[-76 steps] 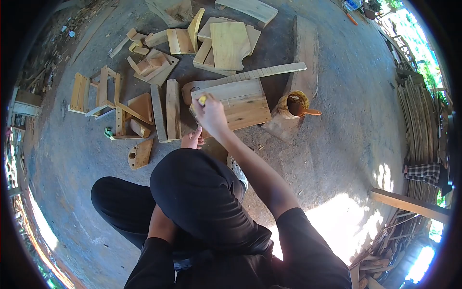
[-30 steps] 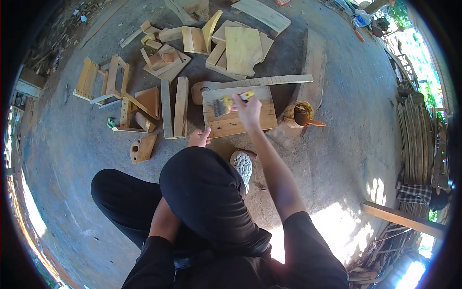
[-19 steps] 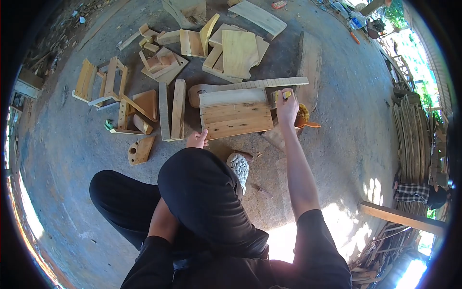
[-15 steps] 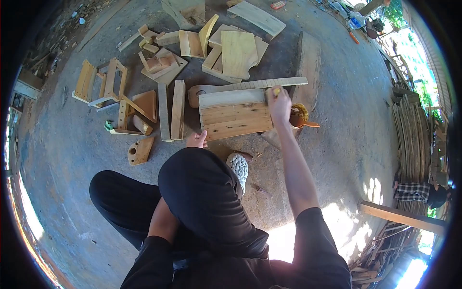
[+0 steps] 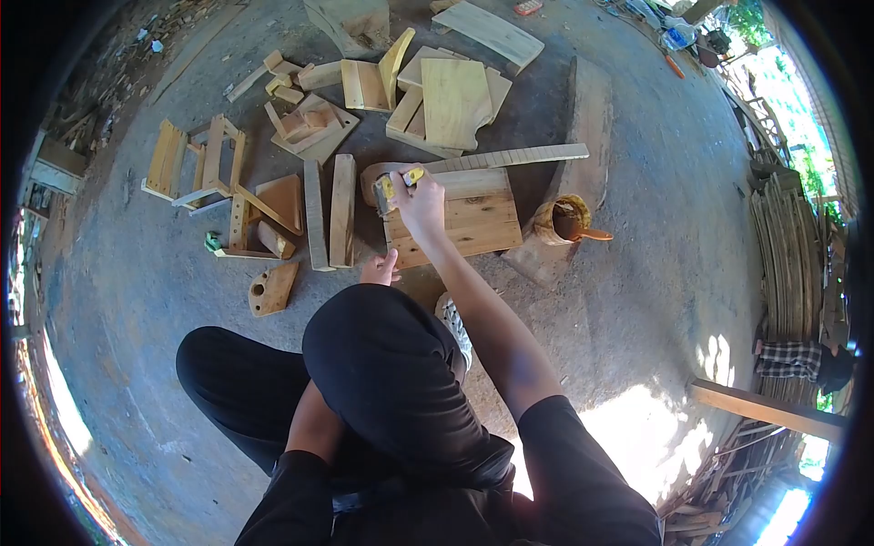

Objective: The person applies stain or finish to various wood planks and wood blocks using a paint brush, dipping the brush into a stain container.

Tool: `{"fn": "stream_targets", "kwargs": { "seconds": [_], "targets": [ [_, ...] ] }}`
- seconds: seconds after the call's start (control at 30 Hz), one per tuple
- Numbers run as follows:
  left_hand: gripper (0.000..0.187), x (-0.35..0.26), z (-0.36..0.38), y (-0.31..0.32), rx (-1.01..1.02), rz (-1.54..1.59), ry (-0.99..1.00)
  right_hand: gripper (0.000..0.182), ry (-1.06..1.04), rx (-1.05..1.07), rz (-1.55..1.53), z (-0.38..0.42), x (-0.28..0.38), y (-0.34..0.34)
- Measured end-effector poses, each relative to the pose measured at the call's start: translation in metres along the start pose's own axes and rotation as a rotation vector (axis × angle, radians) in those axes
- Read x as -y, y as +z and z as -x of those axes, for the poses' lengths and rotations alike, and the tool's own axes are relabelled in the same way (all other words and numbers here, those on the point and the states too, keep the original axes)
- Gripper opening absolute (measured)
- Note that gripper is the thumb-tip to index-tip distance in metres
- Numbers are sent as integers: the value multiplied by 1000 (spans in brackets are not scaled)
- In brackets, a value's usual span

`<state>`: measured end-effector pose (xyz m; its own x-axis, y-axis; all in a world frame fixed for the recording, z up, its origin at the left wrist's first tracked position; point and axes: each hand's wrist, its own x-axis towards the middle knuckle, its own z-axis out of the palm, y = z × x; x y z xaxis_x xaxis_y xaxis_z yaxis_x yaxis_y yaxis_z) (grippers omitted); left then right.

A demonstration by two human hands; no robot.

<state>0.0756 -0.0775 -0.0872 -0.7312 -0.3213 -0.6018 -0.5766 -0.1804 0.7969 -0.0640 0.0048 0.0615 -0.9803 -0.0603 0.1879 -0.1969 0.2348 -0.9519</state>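
In front of my knee is a wooden board panel (image 5: 469, 218), made of joined planks, with a paler strip along its far side. My right hand (image 5: 421, 207) is closed around a yellow-handled paintbrush (image 5: 389, 189), whose head is at the panel's far left corner. At the near left corner, my left hand (image 5: 380, 269) grips the panel's edge, thumb up and the other fingers partly hidden. To the panel's right stands a stained pot (image 5: 549, 221) of brown liquid, an orange-handled tool (image 5: 594, 235) across its rim.
A long curved wooden piece (image 5: 519, 157) lies just beyond the panel. Two upright planks (image 5: 341, 214) stand to its left. Small wooden frames (image 5: 196, 159) and cut boards (image 5: 452, 100) spread across the concrete floor. At far right, a person in a checked shirt (image 5: 787, 360) is near stacked timber.
My right hand has swept left with the paintbrush, from the panel's right end to its left end. My left hand remains at the near left corner. The view has shifted slightly.
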Motion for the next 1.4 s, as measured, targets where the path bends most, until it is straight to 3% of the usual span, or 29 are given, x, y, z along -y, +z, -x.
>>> {"fn": "stream_targets", "kwargs": {
  "seconds": [0.2,0.5,0.57,0.7,0.77,0.83,1.03,1.17,1.23,1.3,1.4],
  "targets": [
    [67,-6,9,4,5,62,-38,15,127,-25,-67,-10,-26,-36],
    [78,-7,4,3,31,17,-92,19,133,-173,77,-56,-54,-185],
    [78,-3,0,1,45,30,-75,19,-90,-208,614,-63,-45,-204],
    [76,5,-3,4,60,100,-40,19,-194,-222,735,-66,-40,-198],
    [76,-8,8,5,55,117,-60,17,-255,-131,860,-61,-46,-174],
    [76,-8,6,4,52,129,-81,15,-180,12,895,-49,-37,-144],
    [77,-9,7,5,68,135,-74,8,-305,160,670,-8,-5,-50],
    [77,-3,5,5,72,103,-78,10,-355,143,518,-7,10,-15],
    [76,0,1,2,80,101,-58,16,-2,84,81,-15,-1,-2],
    [82,-1,-1,-2,194,25,-153,18,24,22,43,-23,-19,-4],
    [79,6,-10,-5,245,4,-137,21,183,-112,-176,-33,-31,-35]
  ]
}}
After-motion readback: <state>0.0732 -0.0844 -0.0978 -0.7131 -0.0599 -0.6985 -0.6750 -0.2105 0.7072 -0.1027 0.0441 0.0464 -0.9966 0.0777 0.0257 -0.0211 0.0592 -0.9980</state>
